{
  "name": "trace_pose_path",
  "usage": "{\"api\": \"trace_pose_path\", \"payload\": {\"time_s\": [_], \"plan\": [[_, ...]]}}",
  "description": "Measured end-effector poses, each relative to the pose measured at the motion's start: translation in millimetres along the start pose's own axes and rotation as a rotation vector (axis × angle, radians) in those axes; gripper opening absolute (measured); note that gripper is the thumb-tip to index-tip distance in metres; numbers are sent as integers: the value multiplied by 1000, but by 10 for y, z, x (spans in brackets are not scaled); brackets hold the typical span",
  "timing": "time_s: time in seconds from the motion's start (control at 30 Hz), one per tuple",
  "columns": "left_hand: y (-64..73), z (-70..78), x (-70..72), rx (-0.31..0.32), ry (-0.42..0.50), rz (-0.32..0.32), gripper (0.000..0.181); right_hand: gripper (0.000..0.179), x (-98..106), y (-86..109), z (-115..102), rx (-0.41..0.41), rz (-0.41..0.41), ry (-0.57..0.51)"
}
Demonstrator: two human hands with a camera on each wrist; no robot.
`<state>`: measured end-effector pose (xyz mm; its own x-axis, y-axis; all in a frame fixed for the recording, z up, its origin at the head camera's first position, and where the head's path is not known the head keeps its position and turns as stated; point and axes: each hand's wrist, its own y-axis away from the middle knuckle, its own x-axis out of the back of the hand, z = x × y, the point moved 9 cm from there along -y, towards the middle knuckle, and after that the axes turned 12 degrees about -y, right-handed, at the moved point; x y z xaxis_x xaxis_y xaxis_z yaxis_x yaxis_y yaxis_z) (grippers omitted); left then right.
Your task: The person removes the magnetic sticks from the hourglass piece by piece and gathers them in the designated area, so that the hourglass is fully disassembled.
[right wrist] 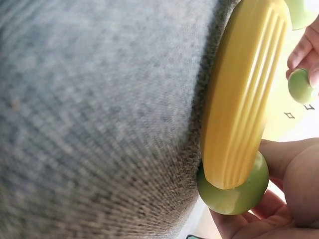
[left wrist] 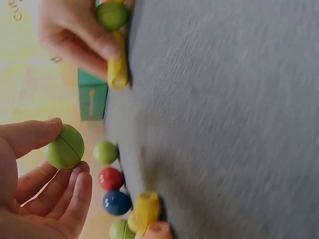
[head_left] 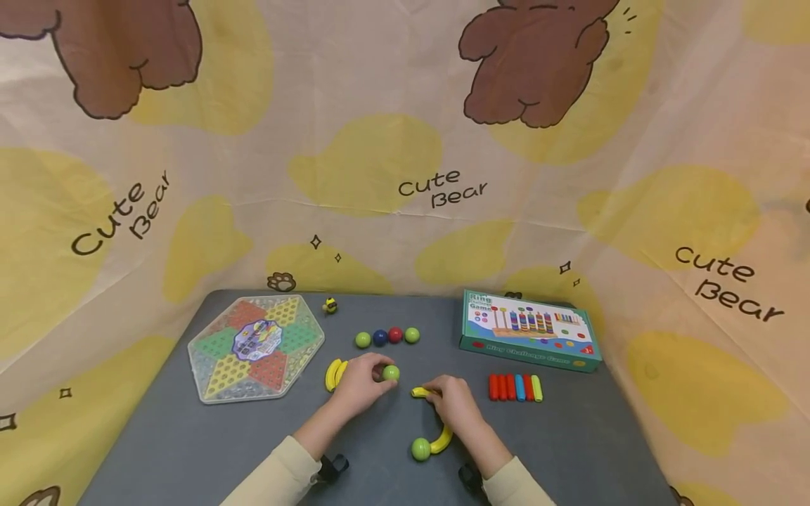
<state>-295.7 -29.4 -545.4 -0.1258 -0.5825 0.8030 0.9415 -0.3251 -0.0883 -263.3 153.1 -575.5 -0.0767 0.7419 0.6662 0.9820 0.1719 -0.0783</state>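
Note:
Between thumb and fingers, my left hand (head_left: 361, 384) holds a green ball (left wrist: 65, 146) above the table. My right hand (head_left: 458, 407) pinches a yellow toy banana (head_left: 420, 392) low at the tabletop; its far end is hidden under the fingers. Close to that hand lies another toy banana (right wrist: 246, 99), with a green ball (head_left: 420, 449) at its left end. A further green ball (right wrist: 237, 191) sits at its other end, in front of the right fingers in the right wrist view; from above the hand covers it.
Several balls (head_left: 387, 337) stand in a row farther back, green, blue and red. More toy bananas (head_left: 332, 375) lie beside my left hand. A hexagonal board game (head_left: 256, 348) is at left, a bee figure (head_left: 330, 306) behind it. Coloured sticks (head_left: 515, 387) and a game box (head_left: 530, 330) are at right.

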Motion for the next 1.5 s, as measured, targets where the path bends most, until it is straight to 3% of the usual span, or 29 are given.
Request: {"api": "trace_pose_path", "payload": {"time_s": [0.23,0.63,1.0,1.5], "plan": [[-93,-131,247,55,-1,79,30,17,30,18,-16,8,-7,-12],[-296,-531,483,176,1,116,35,17,26,40,-9,-10,-6,-17],[-432,-795,519,292,-60,96,38,19,15,23,20,-25,-17,-27],[-535,-986,378,378,-129,25,39,18,-10,6,24,-26,-17,-31]]}}
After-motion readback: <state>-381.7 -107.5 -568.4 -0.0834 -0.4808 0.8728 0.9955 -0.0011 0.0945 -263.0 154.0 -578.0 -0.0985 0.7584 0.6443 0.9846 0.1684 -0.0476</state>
